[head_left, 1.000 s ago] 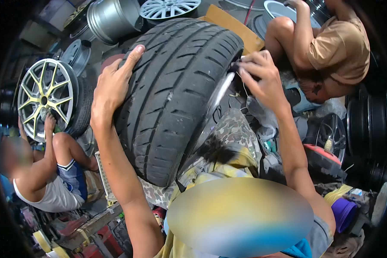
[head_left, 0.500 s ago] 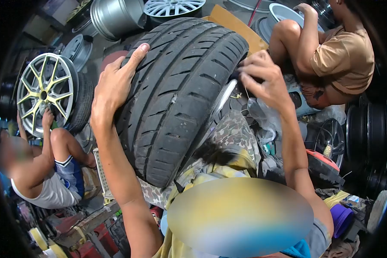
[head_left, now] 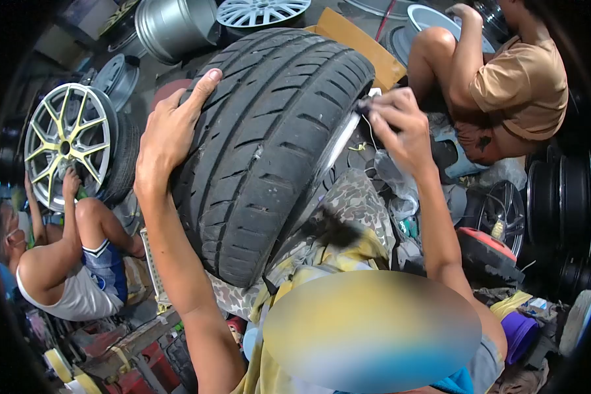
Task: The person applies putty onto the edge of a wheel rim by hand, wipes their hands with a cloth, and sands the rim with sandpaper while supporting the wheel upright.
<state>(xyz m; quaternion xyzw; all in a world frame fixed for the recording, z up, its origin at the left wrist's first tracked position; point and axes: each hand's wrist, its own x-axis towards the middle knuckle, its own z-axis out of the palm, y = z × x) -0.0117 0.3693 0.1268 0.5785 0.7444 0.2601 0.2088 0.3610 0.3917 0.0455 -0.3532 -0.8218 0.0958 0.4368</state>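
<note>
A black tire (head_left: 262,144) with a grooved tread stands tilted in front of me, over my camouflage-clad legs (head_left: 358,197). Against the left side of its tread rests my left hand (head_left: 175,128), open, thumb stretched upward along the rubber. On the tire's right side, the bright edge of a silver wheel rim (head_left: 340,144) shows; most of the rim is hidden. Slightly blurred, my right hand (head_left: 400,125) is closed with its fingertips pinching a small dark piece (head_left: 362,107) at the rim's upper edge. What kind of thing this piece is, I cannot tell.
To the left, a seated person (head_left: 69,276) holds a hand at a yellow-and-silver wheel (head_left: 65,148). Another person (head_left: 522,85) sits at the upper right by a rim. Cardboard (head_left: 358,46), stacked dark rims (head_left: 558,203) and a purple container (head_left: 520,331) lie around me.
My right hand has shifted slightly along the rim edge, and the dark piece in its fingers shows more plainly. My left hand stays on the tread.
</note>
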